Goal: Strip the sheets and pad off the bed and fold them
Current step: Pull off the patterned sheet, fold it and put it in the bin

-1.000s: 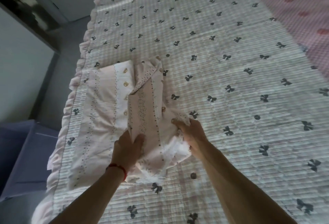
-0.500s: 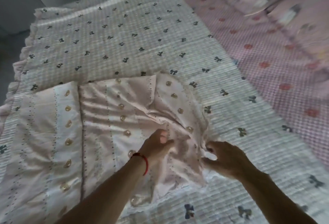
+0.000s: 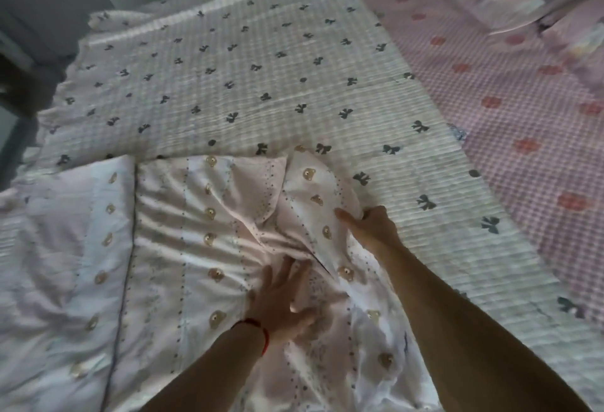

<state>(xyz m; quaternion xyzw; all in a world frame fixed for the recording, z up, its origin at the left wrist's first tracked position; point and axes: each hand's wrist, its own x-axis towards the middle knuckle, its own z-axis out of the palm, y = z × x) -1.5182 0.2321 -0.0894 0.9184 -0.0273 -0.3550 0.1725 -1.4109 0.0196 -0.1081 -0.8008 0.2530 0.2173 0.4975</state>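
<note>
Left hand [image 3: 281, 300] now flattened, fingers spread on bear-print sheet [image 3: 209, 248], right hand [image 3: 369, 225] pinching its edge, over bow-print pad [image 3: 261, 68]

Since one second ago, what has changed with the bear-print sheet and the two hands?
The bear-print sheet has been opened out wider across the bow-print pad. The left hand let go and now presses flat on it; the right hand moved up its right edge, still pinching it. The pad stayed in place.
</note>
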